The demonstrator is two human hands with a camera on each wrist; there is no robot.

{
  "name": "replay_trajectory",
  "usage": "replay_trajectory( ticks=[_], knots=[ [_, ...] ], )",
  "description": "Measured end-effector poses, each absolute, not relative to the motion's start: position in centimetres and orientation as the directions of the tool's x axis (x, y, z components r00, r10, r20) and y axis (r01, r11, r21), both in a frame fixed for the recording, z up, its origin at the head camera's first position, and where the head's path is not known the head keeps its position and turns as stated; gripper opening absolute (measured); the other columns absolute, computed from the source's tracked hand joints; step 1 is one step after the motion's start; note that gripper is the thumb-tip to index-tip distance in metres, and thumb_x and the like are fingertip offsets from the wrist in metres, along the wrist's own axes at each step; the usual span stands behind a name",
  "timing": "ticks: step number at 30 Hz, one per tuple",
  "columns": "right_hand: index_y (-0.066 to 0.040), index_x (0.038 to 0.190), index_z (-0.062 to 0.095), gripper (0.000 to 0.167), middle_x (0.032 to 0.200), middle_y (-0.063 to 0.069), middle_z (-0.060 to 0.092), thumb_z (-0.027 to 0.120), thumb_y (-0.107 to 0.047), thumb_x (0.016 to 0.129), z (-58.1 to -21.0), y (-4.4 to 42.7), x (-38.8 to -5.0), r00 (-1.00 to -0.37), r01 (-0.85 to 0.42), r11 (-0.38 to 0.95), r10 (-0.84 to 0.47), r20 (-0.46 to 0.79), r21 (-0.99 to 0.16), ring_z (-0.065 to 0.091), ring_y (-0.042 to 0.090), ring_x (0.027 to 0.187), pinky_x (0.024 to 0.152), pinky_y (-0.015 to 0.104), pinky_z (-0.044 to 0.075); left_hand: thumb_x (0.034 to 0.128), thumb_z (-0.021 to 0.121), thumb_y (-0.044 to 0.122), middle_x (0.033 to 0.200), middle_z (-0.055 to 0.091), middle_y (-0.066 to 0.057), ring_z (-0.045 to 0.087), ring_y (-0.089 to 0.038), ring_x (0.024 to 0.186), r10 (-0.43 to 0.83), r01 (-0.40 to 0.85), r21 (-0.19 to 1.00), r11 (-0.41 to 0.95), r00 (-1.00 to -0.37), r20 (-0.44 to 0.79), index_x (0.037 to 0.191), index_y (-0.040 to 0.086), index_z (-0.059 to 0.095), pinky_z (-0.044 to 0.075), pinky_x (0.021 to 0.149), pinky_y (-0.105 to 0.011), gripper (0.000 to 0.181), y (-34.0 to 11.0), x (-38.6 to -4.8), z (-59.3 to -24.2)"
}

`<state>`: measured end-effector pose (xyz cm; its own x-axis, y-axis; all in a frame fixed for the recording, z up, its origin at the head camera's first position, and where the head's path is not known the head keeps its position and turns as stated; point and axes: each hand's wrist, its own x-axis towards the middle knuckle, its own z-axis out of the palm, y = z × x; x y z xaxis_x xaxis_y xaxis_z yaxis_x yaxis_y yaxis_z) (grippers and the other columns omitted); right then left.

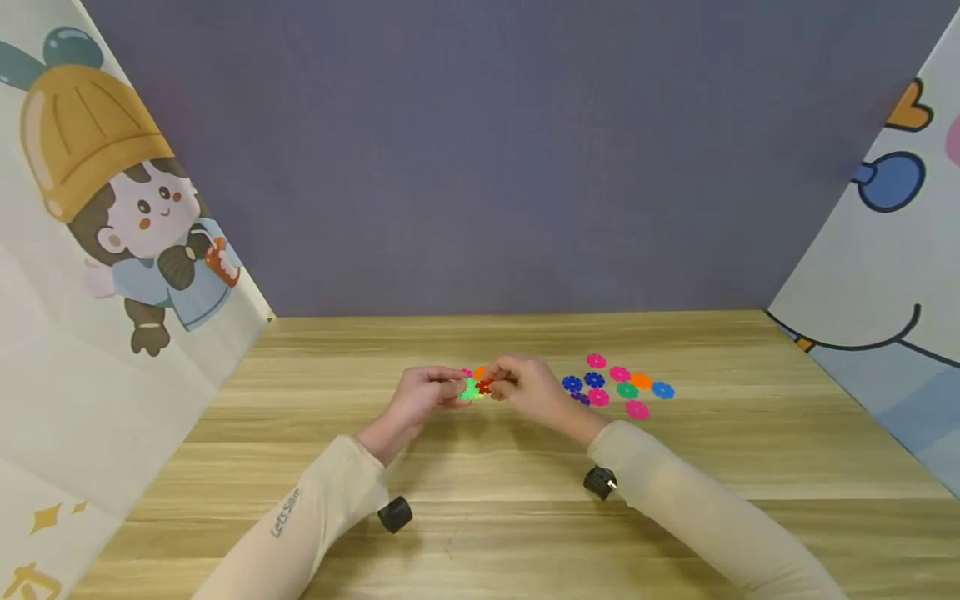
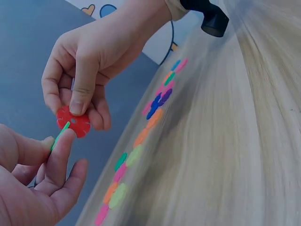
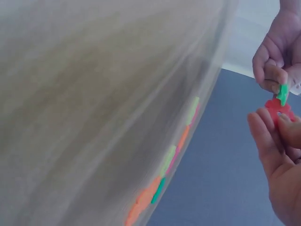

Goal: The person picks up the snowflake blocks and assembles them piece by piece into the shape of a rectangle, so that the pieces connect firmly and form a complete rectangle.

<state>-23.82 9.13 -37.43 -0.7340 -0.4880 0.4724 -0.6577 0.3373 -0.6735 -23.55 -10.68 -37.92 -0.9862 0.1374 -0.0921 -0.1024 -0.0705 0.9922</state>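
Note:
My left hand pinches a bright green flower-shaped plastic disc between thumb and fingers. Opposite it, my right hand pinches a red notched disc by its edge. In the left wrist view the green disc stands edge-on against the red one's rim, at a right angle to its face. The right wrist view also has the green disc touching the red disc; how deep their slots interlock I cannot tell. Both hands are held above the table, close together.
Loose discs lie right of my hands, among them pink, dark blue, orange and green. More discs, such as a light green one, lie near the hands. A grey-purple wall stands behind the wooden table.

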Motion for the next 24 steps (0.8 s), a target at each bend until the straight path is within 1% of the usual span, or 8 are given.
replay_trajectory(
  ticks=[2,5,8,11,15,20,24],
  knots=[
    [0.003,0.090,0.068,0.018,0.083,0.010,0.066,0.065,0.019,0.083,-37.4,9.1,-23.8,-0.727,-0.671,0.366,-0.498,0.473,-0.645,0.066,0.017,0.070,0.061,0.022,0.057,0.0898,0.059,-0.014,0.095,0.069,-0.017,0.067,-0.013,0.062,0.131,-0.113,0.991,-0.069,-0.986,-0.103,0.113,-0.023,0.060,0.062,0.070,-0.031,0.025,-10.5,-23.5,-38.0],
    [0.000,0.090,0.069,0.018,0.083,0.008,0.067,0.065,0.017,0.084,-37.4,9.1,-23.9,-0.720,-0.684,0.414,-0.515,0.465,-0.601,0.065,0.015,0.069,0.060,0.020,0.056,0.0912,0.059,-0.012,0.100,0.068,-0.019,0.067,-0.014,0.065,0.133,-0.140,0.989,-0.049,-0.982,-0.132,0.115,-0.021,0.061,0.062,0.075,-0.035,0.025,-10.4,-23.5,-38.4],
    [0.000,0.091,0.070,0.016,0.084,0.008,0.068,0.065,0.015,0.086,-37.4,9.1,-23.9,-0.721,-0.683,0.430,-0.528,0.449,-0.590,0.065,0.015,0.069,0.059,0.019,0.056,0.0930,0.059,-0.010,0.109,0.067,-0.024,0.068,-0.016,0.068,0.148,-0.167,0.986,-0.029,-0.976,-0.161,0.116,-0.019,0.062,0.060,0.083,-0.041,0.025,-10.7,-23.6,-38.7],
    [0.000,0.092,0.069,0.015,0.083,0.008,0.068,0.065,0.014,0.087,-37.5,9.1,-24.1,-0.727,-0.674,0.437,-0.537,0.428,-0.596,0.065,0.015,0.068,0.059,0.019,0.056,0.0939,0.059,-0.009,0.108,0.067,-0.024,0.069,-0.016,0.070,0.174,-0.185,0.982,-0.023,-0.968,-0.178,0.117,-0.018,0.061,0.057,0.088,-0.046,0.025,-11.0,-23.7,-38.8],
    [0.000,0.093,0.069,0.014,0.084,0.008,0.068,0.065,0.013,0.088,-37.7,9.1,-24.3,-0.742,-0.652,0.434,-0.536,0.403,-0.622,0.066,0.017,0.070,0.060,0.019,0.056,0.0939,0.059,-0.009,0.099,0.070,-0.020,0.070,-0.017,0.070,0.207,-0.199,0.979,-0.042,-0.960,-0.187,0.119,-0.018,0.060,0.058,0.086,-0.044,0.027,-11.4,-23.9,-38.9],
    [0.002,0.096,0.070,0.015,0.087,0.011,0.069,0.066,0.013,0.087,-37.8,9.0,-24.7,-0.747,-0.634,0.416,-0.546,0.379,-0.652,0.068,0.021,0.072,0.063,0.020,0.057,0.0933,0.060,-0.009,0.094,0.071,-0.019,0.071,-0.018,0.072,0.241,-0.212,0.976,-0.057,-0.951,-0.193,0.121,-0.018,0.058,0.060,0.079,-0.038,0.029,-11.9,-24.3,-39.1],
    [0.002,0.099,0.070,0.015,0.088,0.011,0.071,0.066,0.012,0.088,-37.8,8.9,-25.1,-0.757,-0.607,0.405,-0.557,0.342,-0.684,0.068,0.018,0.074,0.065,0.021,0.058,0.0923,0.061,-0.009,0.091,0.071,-0.016,0.071,-0.018,0.072,0.253,-0.218,0.974,-0.067,-0.948,-0.195,0.119,-0.018,0.058,0.061,0.075,-0.033,0.029,-12.2,-24.4,-39.4]
  ],
)
